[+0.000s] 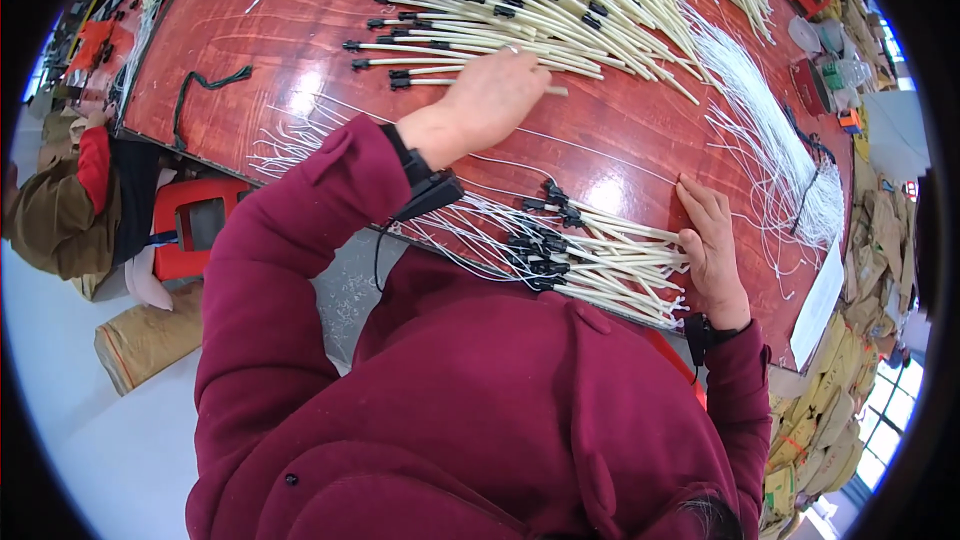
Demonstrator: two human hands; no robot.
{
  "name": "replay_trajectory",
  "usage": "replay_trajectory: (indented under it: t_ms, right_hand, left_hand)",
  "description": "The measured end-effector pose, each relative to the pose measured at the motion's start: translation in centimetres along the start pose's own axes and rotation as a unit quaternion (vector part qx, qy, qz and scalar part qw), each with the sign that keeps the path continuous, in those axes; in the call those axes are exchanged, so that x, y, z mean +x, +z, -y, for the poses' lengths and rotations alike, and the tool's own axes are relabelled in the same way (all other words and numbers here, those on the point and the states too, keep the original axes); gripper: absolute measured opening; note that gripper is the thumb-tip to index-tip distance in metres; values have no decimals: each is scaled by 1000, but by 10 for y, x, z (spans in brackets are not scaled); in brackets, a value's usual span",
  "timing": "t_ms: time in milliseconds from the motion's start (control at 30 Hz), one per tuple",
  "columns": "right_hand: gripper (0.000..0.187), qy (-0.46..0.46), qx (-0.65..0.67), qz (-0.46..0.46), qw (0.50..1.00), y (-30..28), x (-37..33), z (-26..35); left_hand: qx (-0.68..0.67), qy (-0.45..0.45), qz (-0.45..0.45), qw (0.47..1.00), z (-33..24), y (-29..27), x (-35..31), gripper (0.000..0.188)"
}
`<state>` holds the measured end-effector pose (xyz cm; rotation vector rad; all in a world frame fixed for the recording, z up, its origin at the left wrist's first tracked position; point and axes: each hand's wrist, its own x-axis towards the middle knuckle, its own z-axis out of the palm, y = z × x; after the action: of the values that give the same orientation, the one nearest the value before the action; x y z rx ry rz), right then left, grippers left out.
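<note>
My left hand (492,98) reaches over the near edge of a pile of cream tubes (600,0) with black connectors. Its fingers are curled on the nearest tube (557,91), whose end sticks out past them; the fingertips are partly hidden. My right hand (712,235) rests at the right, fingers stretched and thumb apart, beside a smaller bunch of cream tubes (630,265). A thin white wire (610,153) runs across the table to its fingertips. White wires (450,230) trail leftward from the black connectors (540,250) of this bunch, near my body.
The red wooden table (300,35) carries a large tied bundle of white wires (800,180) at right and a dark cord (205,90) at left. A white sheet (818,310) hangs at the right edge. A red stool (190,225) and another person (75,200) are at left.
</note>
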<state>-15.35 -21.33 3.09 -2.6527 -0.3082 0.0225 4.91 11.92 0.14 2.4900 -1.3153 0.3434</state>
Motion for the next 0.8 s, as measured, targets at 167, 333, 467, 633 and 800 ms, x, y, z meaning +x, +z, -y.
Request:
replay_trajectory:
  t_ms: [167, 333, 467, 633, 800]
  right_hand:
    - [70, 5, 18, -19, 1000, 1, -2, 0]
    - [67, 10, 33, -24, 999, 1, 0, 1]
    - [66, 11, 22, -2, 1000, -2, 3, 0]
    - [64, 23, 17, 0, 1000, -2, 1, -1]
    - [62, 23, 10, -1, 1000, -2, 1, -2]
  left_hand:
    - [2, 33, -1, 999, -3, 3, 4, 13]
    - [-47, 9, 43, 998, -10, -14, -7, 17]
    - [-145, -81, -6, 986, 14, -33, -36, 15]
    - [-192, -134, 46, 971, 36, -52, -68, 11]
    - [-200, -135, 61, 969, 27, -56, -75, 11]
